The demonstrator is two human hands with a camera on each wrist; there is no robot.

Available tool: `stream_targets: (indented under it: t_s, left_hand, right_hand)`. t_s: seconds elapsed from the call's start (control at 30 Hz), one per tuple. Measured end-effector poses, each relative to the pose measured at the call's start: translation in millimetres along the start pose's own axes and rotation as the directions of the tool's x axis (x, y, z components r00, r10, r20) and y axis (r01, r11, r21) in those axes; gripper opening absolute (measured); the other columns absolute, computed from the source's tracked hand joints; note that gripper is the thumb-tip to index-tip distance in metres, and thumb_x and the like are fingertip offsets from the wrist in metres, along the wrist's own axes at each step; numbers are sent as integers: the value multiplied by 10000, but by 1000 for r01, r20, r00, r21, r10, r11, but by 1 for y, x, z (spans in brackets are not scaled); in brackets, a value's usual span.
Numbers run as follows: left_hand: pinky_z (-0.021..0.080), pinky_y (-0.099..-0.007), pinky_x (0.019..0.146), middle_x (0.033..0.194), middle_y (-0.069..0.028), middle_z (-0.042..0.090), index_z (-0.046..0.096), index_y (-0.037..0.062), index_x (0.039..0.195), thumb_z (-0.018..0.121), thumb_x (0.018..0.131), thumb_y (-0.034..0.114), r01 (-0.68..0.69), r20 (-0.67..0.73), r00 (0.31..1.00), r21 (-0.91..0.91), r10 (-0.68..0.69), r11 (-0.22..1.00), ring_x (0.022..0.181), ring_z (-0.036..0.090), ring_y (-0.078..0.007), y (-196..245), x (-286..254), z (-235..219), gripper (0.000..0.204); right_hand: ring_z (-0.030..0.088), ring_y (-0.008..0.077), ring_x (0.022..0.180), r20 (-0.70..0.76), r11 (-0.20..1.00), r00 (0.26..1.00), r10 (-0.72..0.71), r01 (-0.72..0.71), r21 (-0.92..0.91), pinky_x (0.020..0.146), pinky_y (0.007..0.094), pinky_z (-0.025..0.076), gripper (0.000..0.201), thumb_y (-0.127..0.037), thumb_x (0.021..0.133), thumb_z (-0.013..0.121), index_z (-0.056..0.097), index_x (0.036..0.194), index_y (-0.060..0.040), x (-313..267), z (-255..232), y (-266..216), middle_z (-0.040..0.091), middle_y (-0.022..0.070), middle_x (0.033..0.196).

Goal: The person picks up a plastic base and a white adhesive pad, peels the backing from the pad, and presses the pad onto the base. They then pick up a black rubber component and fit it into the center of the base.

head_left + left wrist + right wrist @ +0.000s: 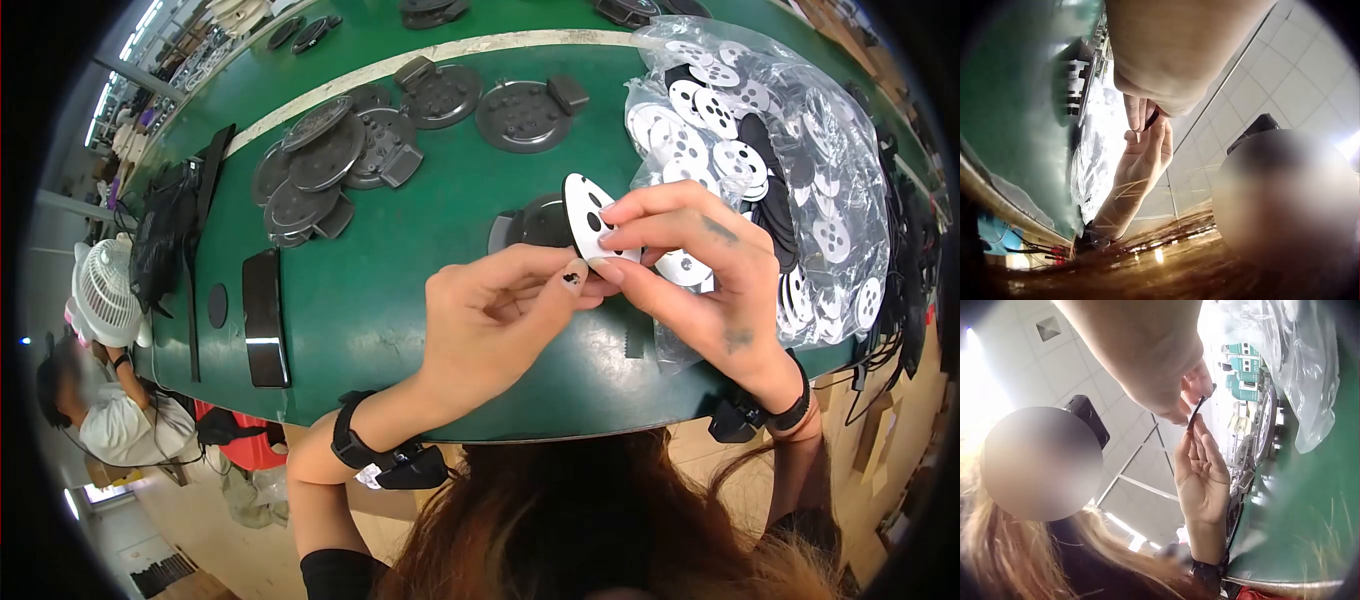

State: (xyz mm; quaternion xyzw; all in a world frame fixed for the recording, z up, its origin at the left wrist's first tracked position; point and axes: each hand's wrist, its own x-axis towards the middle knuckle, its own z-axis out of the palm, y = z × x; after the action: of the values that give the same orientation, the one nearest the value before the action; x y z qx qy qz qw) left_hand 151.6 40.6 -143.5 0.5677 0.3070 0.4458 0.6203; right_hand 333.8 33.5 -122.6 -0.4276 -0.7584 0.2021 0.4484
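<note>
Both hands hold a round, thin pad (586, 212), white with dark round holes on its face and a black edge, raised over the green table in the head view. My left hand (490, 315) pinches its lower edge between thumb and fingers. At the right side, my right hand (715, 265) grips it, thumb at the bottom edge and fingertips on the white face. The right wrist view shows the pad (1195, 412) edge-on as a thin dark strip between the hands. Behind it on the table lies a dark round base (540, 222), partly hidden by the pad.
A clear plastic bag (850, 165) of similar white pads lies at the right. Several dark round bases (325, 150) are at the back left and middle. A phone-like black slab (265, 320) and a small black disc (218, 305) lie left. Another person (135, 425) sits beyond the left edge.
</note>
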Motion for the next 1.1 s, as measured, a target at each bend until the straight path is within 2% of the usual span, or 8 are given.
stream_targets:
  t_s: [0.17, 0.23, 0.27, 0.43, 0.6, 0.7, 0.97, 1.1]
  left_hand:
    - [523, -265, 698, 822, -121, 657, 609, -68, 918, 551, 833, -19, -170, 34, 985, 332, 168, 928, 776, 641, -156, -3, -2, -5, 114]
    - [517, -237, 585, 752, -109, 653, 617, -13, 866, 631, 714, -32, -392, 150, 911, 600, 384, 697, 644, 655, -162, -1, 0, -7, 154]
    - [517, -237, 585, 752, -109, 653, 617, -13, 866, 631, 714, -32, -391, 151, 912, 601, 382, 697, 644, 655, -162, -1, 1, -7, 154]
    - [525, -282, 569, 749, -104, 640, 589, -11, 815, 654, 637, -63, -573, 265, 761, 703, 592, 422, 641, 644, -230, -8, 4, -5, 196]
    - [519, -283, 569, 731, -112, 637, 597, -26, 800, 658, 638, -62, -582, 267, 748, 704, 608, 407, 631, 641, -233, -11, 5, -5, 177]
    - [510, -275, 575, 700, -119, 631, 610, -34, 784, 664, 655, -55, -578, 253, 753, 696, 608, 426, 607, 637, -234, -11, 5, -3, 142]
    - [535, -288, 586, 760, -105, 642, 589, -19, 817, 664, 614, -67, -586, 275, 757, 686, 592, 431, 668, 651, -235, -9, 6, -6, 222]
    - [511, -274, 588, 704, -113, 634, 609, -29, 774, 659, 650, -58, -562, 244, 768, 701, 593, 439, 617, 641, -231, -8, 5, -4, 137]
  right_hand:
    - [632, 172, 687, -17, 997, 999, 28, -26, 70, 581, 239, 508, 166, -46, 710, 700, 640, 858, -2, -2, 3, -2, 646, 115, 916]
    - [638, 181, 692, 11, 996, 999, 34, -34, 86, 593, 242, 509, 164, -42, 712, 696, 639, 860, 1, -3, 1, -2, 648, 120, 919]
    - [644, 191, 697, 41, 994, 998, 38, -42, 99, 605, 245, 511, 162, -38, 714, 692, 639, 862, 5, -3, 0, -2, 651, 125, 922]
    - [653, 222, 707, 38, 998, 999, 7, -9, 65, 624, 264, 518, 148, -22, 714, 681, 630, 849, 14, -7, 5, -3, 649, 135, 917]
    - [664, 197, 729, 23, 999, 1000, -14, 15, -31, 637, 235, 502, 153, 42, 693, 662, 644, 843, 22, -10, 9, -8, 661, 135, 925]
    - [646, 255, 667, -31, 997, 999, -41, 39, -68, 584, 280, 521, 145, -4, 689, 682, 613, 816, 11, -10, 11, -7, 645, 146, 883]
    - [663, 222, 696, 4, 994, 1000, 7, -8, 107, 614, 260, 528, 157, 4, 696, 680, 618, 841, 14, -7, 5, -2, 654, 142, 893]
    - [665, 226, 709, -10, 988, 998, 56, -54, 143, 623, 267, 528, 154, -2, 702, 681, 623, 844, 14, -8, 7, -2, 654, 141, 895]
